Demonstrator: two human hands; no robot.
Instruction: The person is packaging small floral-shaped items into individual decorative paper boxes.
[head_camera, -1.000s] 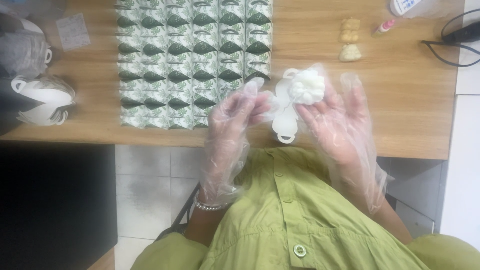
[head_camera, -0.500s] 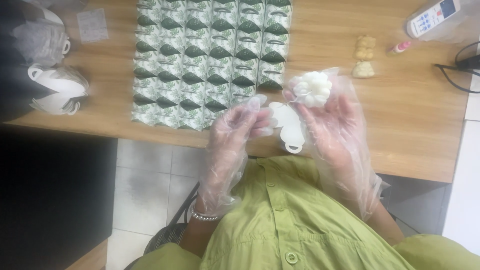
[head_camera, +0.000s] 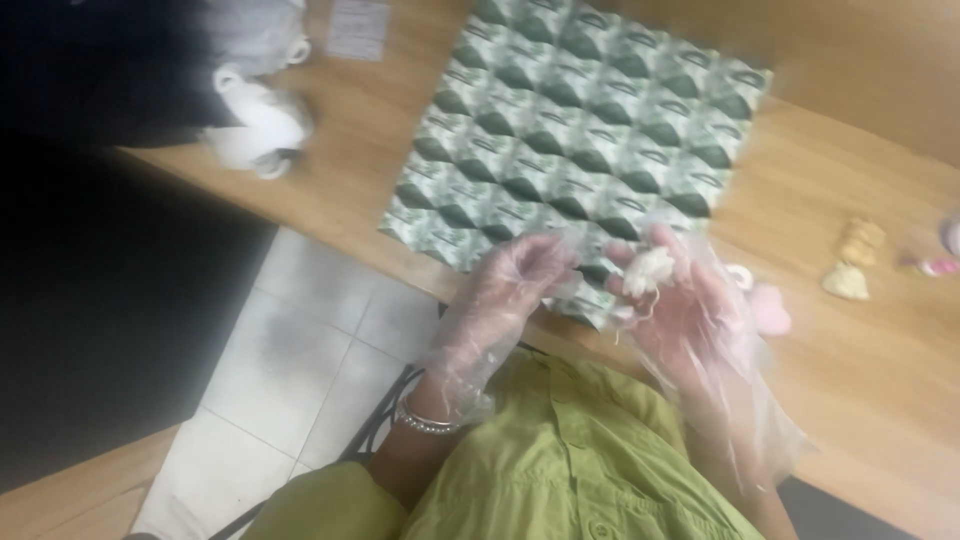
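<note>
Both hands in clear plastic gloves, over the near edge of the wooden counter (head_camera: 860, 400). Right hand (head_camera: 690, 310) cupped half-open, cradling a small white ruffled flower-shaped piece (head_camera: 648, 270). Left hand (head_camera: 515, 285) has fingers curled loosely just beside it; grip unclear, blurred, above the green-and-white patterned sheet (head_camera: 580, 130).

A flat sheet of small square packets (head_camera: 580, 150), patterned green and white, lies in rows on the wooden table, its near edge by the table's front. Beyond its far left corner lies a small pale square packet (head_camera: 358, 28), blurred.
</note>
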